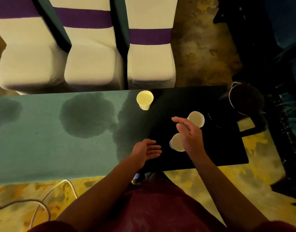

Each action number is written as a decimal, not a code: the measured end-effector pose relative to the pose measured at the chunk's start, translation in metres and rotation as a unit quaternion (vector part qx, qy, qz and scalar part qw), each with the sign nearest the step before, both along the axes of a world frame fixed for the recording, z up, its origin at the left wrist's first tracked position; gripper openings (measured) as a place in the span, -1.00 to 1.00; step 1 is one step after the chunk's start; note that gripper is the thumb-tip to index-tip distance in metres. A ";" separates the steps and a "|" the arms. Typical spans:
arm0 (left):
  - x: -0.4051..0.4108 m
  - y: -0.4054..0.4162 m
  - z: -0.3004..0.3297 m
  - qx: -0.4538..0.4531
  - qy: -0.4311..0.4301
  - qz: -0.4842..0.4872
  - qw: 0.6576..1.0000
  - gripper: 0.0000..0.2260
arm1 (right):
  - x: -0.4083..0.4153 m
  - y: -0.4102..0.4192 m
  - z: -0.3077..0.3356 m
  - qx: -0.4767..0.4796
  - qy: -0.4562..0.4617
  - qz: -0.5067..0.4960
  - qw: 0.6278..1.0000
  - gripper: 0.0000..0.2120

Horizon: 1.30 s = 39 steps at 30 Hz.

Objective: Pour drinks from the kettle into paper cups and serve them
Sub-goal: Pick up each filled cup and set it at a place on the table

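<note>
Three paper cups stand on the table. One cup is at the far edge, on its own. A second cup stands on the black tray, just beyond my right hand. The third cup sits on the tray, partly hidden behind my right palm. My right hand is open, fingers stretched out, hovering between these two cups and holding nothing. My left hand is open too, palm turned right, at the tray's left edge. The dark kettle stands at the tray's far right corner, its handle pointing toward me.
The green tablecloth has several dark wet patches. Three white chairs with purple bands stand close against the table's far side. A white cable lies on the patterned carpet at lower left. Dark equipment fills the right side.
</note>
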<state>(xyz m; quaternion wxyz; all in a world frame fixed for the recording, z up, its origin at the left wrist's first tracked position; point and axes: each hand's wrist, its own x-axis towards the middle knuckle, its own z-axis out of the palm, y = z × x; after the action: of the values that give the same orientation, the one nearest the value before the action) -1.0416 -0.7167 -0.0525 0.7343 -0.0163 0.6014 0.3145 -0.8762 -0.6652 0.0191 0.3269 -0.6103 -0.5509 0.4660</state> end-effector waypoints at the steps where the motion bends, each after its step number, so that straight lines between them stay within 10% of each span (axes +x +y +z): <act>1: 0.002 -0.001 0.001 0.002 0.000 -0.004 1.000 -0.67 | 0.004 -0.002 -0.001 0.001 -0.002 -0.009 1.000 -0.67; 39: 0.067 0.027 -0.017 -0.079 0.089 0.006 0.993 -0.64 | 0.065 0.003 -0.097 -0.108 -0.068 0.145 0.981 -0.66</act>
<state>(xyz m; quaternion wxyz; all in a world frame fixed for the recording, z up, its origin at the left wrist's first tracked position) -0.9750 -0.6901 -0.0699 0.6726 -0.0495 0.6871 0.2703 -0.8107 -0.6619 -0.0779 0.1497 -0.5862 -0.6010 0.5223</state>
